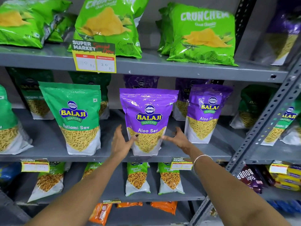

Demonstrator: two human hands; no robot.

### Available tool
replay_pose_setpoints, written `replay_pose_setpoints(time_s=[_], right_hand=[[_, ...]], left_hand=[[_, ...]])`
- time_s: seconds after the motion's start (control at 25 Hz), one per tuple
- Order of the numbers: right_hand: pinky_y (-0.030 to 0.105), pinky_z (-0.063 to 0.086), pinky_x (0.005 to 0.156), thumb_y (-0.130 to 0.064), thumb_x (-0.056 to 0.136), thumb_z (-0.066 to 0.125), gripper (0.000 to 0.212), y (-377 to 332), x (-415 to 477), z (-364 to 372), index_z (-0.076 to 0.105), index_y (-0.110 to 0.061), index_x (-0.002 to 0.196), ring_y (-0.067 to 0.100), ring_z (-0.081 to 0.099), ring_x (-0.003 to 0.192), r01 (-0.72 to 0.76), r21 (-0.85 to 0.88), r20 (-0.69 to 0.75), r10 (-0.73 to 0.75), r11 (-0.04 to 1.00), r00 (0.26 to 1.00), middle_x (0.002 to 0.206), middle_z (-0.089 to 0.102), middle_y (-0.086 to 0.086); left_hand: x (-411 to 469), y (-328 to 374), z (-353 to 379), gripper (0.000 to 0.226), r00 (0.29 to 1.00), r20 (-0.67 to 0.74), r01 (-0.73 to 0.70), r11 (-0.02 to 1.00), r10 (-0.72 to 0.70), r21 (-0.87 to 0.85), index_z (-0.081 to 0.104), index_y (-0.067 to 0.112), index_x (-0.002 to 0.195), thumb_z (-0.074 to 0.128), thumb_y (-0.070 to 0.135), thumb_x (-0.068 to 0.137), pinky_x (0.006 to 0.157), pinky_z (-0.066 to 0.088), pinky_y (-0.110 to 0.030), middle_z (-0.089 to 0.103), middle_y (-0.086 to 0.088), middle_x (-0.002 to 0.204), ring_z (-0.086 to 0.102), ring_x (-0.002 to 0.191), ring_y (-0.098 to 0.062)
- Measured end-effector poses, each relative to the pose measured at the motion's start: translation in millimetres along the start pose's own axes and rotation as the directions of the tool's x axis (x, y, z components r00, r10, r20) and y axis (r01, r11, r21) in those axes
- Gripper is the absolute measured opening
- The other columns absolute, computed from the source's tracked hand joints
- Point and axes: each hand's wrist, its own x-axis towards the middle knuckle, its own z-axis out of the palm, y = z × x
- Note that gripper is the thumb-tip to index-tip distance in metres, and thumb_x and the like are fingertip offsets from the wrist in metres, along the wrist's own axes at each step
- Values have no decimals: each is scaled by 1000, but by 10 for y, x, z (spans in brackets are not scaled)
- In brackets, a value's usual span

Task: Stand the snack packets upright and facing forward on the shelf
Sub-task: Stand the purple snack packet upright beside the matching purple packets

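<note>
A purple Aloo Sev packet stands upright and faces forward at the front of the grey middle shelf. My left hand is at its lower left corner and my right hand at its lower right. Both thumbs touch the packet's front edges, while the fingers are spread and lie beside the packet, not wrapped around it. To the right stands a second purple Aloo Sev packet, turned slightly. A green Ratlami Sev packet stands to the left, leaning a little.
More green and purple packets stand behind, deeper on the shelf. Green Crunchem bags fill the upper shelf, with a price tag on its edge. Chana Jor Garam packets stand on the lower shelf. A perforated metal upright rises at the right.
</note>
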Motion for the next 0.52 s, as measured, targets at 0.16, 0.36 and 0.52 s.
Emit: replay_pose_setpoints(time_s=[0.16,0.36,0.52], right_hand=[[31,41,87,-26,73,77,79,142,-121,-520,35,-2,136,22,52,103,-10,-72,-269,-10,997,963,120,54,16],[27,46,74,-17,70,80,69,436,-120,-1341,41,1,125,20,50,99,-19,-51,-415,-4,999,910,99,54,2],[36,41,96,-22,70,80,82,636,182,-1809,33,1,133,27,49,119,-35,-58,-352,12,998,936,127,49,14]], left_hand=[[-189,107,60,70,761,-183,-502,744,622,441,32,4,130,51,44,77,103,23,-44,32,-17,139,30,129,-31],[-336,653,745,60,552,125,-796,476,825,374,38,10,126,53,40,77,101,29,-38,36,-8,135,37,124,-27],[-268,1147,1497,57,743,248,-669,698,622,254,41,5,131,55,32,83,98,34,-28,49,-12,133,50,121,-28]])
